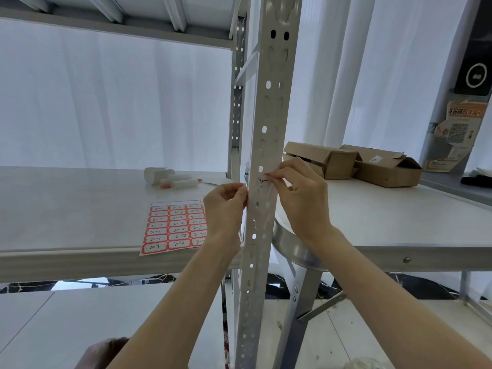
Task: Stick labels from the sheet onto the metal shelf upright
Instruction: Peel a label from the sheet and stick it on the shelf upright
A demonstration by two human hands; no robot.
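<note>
A perforated white metal upright [269,107] runs up the middle of the head view. A small red-bordered label [263,181] lies against its front face at shelf height. My right hand [298,193] pinches the label's right end against the post. My left hand [226,206] has its fingertips at the post's left edge, level with the label; whether they touch the label is hidden. The label sheet [174,227], with rows of red-framed handwritten labels, lies flat on the white shelf board [66,209] left of the post, close to my left wrist.
A few white tubes and a paper roll [170,178] lie on the shelf behind the sheet. Two open cardboard boxes [354,163] stand on the white table to the right. A round metal stool [295,249] sits under my right forearm. Another shelf board is overhead.
</note>
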